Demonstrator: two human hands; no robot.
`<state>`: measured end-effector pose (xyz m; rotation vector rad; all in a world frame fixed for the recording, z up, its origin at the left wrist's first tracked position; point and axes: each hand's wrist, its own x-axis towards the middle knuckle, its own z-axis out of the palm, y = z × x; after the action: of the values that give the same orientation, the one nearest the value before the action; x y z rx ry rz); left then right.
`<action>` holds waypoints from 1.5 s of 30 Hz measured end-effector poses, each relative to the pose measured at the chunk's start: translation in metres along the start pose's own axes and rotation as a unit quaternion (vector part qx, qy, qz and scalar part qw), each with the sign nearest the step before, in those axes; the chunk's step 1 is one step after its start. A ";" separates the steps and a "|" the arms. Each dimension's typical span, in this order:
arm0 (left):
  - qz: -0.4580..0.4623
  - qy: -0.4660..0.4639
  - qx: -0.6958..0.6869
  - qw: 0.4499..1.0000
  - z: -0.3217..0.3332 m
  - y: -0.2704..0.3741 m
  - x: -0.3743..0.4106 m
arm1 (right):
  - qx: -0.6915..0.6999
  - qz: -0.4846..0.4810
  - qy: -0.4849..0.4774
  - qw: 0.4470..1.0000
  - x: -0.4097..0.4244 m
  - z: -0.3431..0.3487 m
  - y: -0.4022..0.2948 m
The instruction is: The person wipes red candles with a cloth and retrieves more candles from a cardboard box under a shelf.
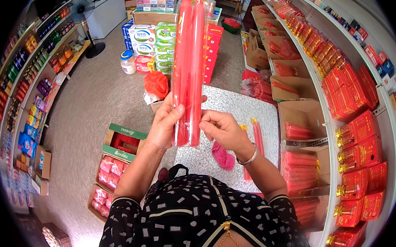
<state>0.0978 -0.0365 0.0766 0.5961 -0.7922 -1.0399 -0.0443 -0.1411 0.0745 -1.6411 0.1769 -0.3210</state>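
Note:
My left hand [167, 121] grips a clear plastic pack of two long red candles [190, 70], with the thumb across its front. The pack stands nearly upright in the view, its yellow-tied end at the top. Beside the pack's lower right edge is my right hand [220, 127], fingers curled and thumb close to the index finger. Whether it pinches the plastic film is not plain. Beneath my hands is a speckled grey table [244, 104]. On it lie a pink cloth [223, 155] and more wrapped red candles [258, 137], partly hidden by my right forearm.
Shelves [322, 117] of red candles and red boxes line the right side. Open cartons [106, 172] of pink-wrapped goods stand on the floor at left. Beyond the table are stacked milk cartons [143, 39] and a lidded jar [128, 61]. A standing fan [93, 48] is farther back.

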 end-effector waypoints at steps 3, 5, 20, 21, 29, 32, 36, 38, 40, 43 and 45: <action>-0.021 -0.017 -0.030 0.999 -0.003 0.002 0.003 | -0.040 -0.055 0.090 0.994 -0.003 0.006 0.004; -0.019 -0.011 -0.029 0.999 -0.004 0.001 0.005 | -0.105 -0.120 0.143 0.977 -0.003 0.011 -0.002; -0.030 0.076 -0.104 0.991 -0.004 -0.019 0.014 | -0.406 -0.258 0.151 0.864 0.005 0.024 -0.019; -0.028 0.086 -0.116 0.989 -0.004 -0.020 0.013 | -0.412 -0.269 0.150 0.858 0.007 0.024 -0.019; 0.016 0.077 -0.133 0.988 -0.005 -0.011 0.010 | -0.381 -0.232 0.089 0.891 0.015 0.024 -0.020; 0.040 0.109 -0.120 0.986 -0.001 -0.006 0.007 | -0.319 -0.193 0.078 0.925 0.018 0.026 -0.021; 0.092 0.144 -0.061 0.983 -0.004 -0.006 0.009 | -0.338 -0.277 0.062 0.897 0.021 0.034 -0.030; 0.102 0.171 -0.047 0.979 -0.002 -0.004 0.007 | -0.415 -0.303 0.062 0.856 0.025 0.036 -0.035; 0.114 0.197 -0.010 0.974 -0.001 -0.005 0.007 | -0.470 -0.304 0.071 0.826 0.028 0.035 -0.035; 0.133 0.215 0.036 0.967 -0.004 -0.008 0.010 | -0.494 -0.287 0.081 0.817 0.032 0.033 -0.024; 0.145 0.217 0.077 0.962 -0.009 -0.012 0.012 | -0.480 -0.292 0.084 0.823 0.033 0.032 -0.019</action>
<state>0.1022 -0.0517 0.0651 0.7821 -0.5518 -0.5510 -0.0042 -0.1189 0.0947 -2.6683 -0.0663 -0.9630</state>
